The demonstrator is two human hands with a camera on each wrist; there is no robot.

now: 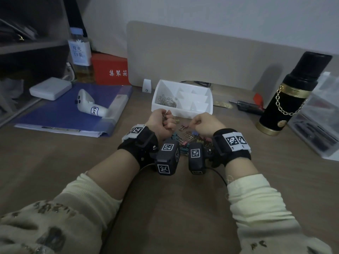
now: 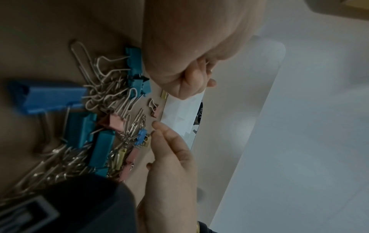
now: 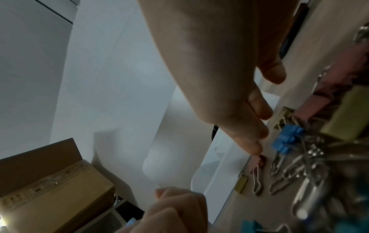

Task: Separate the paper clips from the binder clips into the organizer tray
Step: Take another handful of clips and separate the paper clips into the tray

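Observation:
A white organizer tray [image 1: 183,112] stands on the desk, with silver paper clips [image 1: 166,103] lying in its left compartment. In front of it is a mixed pile of paper clips and coloured binder clips [image 1: 187,138], partly hidden by my wrists. My left hand [image 1: 161,121] is curled into a fist at the tray's front wall and grips paper clips [image 1: 165,113]; one wire end peeks out between its fingers [image 2: 206,63]. My right hand [image 1: 201,123] reaches down with loosely bent fingers [image 3: 256,148], which touch the desk beside a small pink binder clip [image 3: 262,159]. Nothing lies between thumb and fingers.
A black flask with a gold chain [image 1: 291,96] stands right, next to a clear plastic box [image 1: 317,118]. A screwdriver [image 1: 247,105] lies beside the tray. At left are a blue folder [image 1: 60,116] bearing a white controller [image 1: 89,104], a red box [image 1: 110,69] and a bottle [image 1: 80,52].

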